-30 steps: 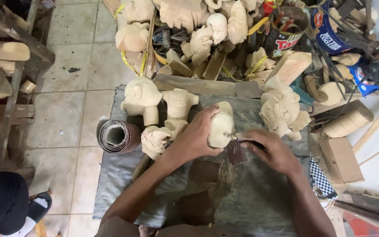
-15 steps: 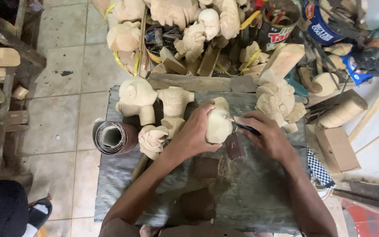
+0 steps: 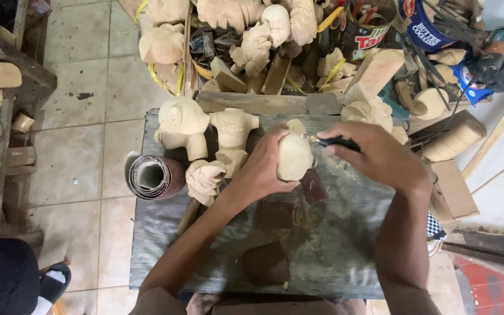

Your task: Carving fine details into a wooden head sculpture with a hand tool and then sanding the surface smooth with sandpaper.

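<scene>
My left hand [image 3: 266,166] grips a pale, rounded wooden carving [image 3: 294,154] and holds it upright on the grey wooden work board [image 3: 345,256]. My right hand [image 3: 380,154] holds a small black-handled carving tool [image 3: 333,142], its tip against the upper right side of the carving. Brown pieces of sandpaper [image 3: 313,186] lie on the board just below the carving. Wood dust is scattered around it.
Other unfinished carvings [image 3: 182,131] [image 3: 233,128] [image 3: 205,178] [image 3: 368,114] stand on the board's far and left side, next to a roll of sandpaper [image 3: 153,177]. A heap of carvings, wood blocks, tins and tools [image 3: 298,41] lies beyond. Another person's foot [image 3: 51,280] is at lower left.
The view has shifted a little. My right hand has risen from the carving's lower right side to its upper right, taking the tool tip with it. My left hand keeps its grip.
</scene>
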